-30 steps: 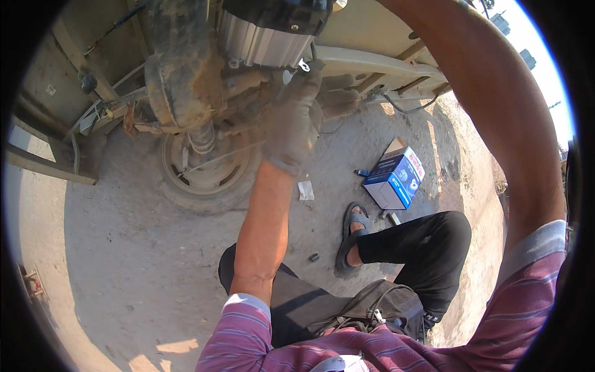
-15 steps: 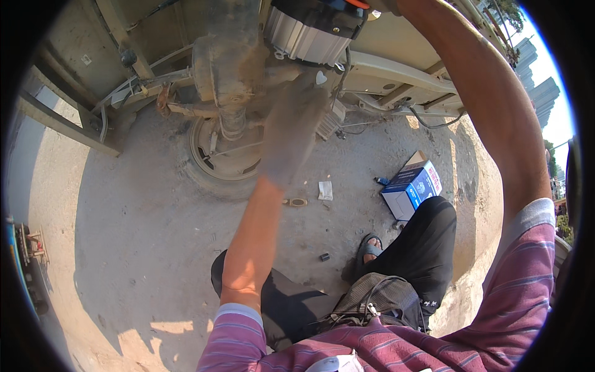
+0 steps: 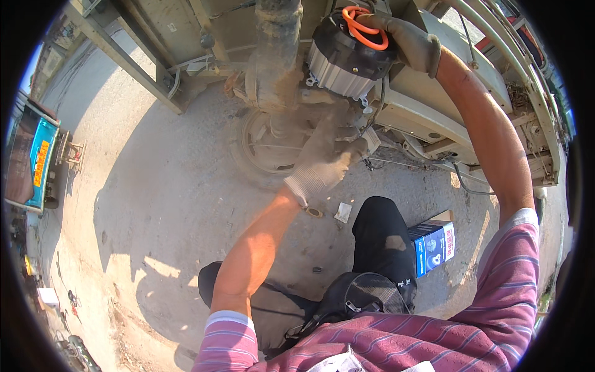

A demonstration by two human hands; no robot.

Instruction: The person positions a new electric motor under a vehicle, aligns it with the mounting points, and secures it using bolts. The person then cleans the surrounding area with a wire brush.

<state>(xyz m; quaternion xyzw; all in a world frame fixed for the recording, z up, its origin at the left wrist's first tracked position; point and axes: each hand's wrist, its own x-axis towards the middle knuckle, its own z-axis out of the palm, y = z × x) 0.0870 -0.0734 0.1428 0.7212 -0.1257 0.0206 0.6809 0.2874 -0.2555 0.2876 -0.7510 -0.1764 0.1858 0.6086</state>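
Observation:
A finned silver electric motor (image 3: 339,75) with a black end cap sits beside the dusty axle (image 3: 279,37) under a vehicle. My gloved right hand (image 3: 406,40) curls over the motor's top edge, fingertips against the loop of orange cable (image 3: 372,38) there. Below the motor is my left hand (image 3: 322,170), in a pale knit glove, its thumb standing apart from the fingers. Those fingers stretch up toward the axle's underside, blurred amid dust; I make out nothing in them. A wheel (image 3: 266,146) lies behind that hand.
A blue and white cardboard box (image 3: 432,245) stands open on the ground to the right of my knee. A small white packet (image 3: 343,212) and a flat oval piece (image 3: 314,212) lie near my left wrist. Frame rails (image 3: 415,124) cross at the right. A blue vehicle (image 3: 40,158) is at far left.
The view has swung, so the motor's top with its orange cable and my right hand now show fully. My left hand has dropped from just beneath the motor to lower beside the axle.

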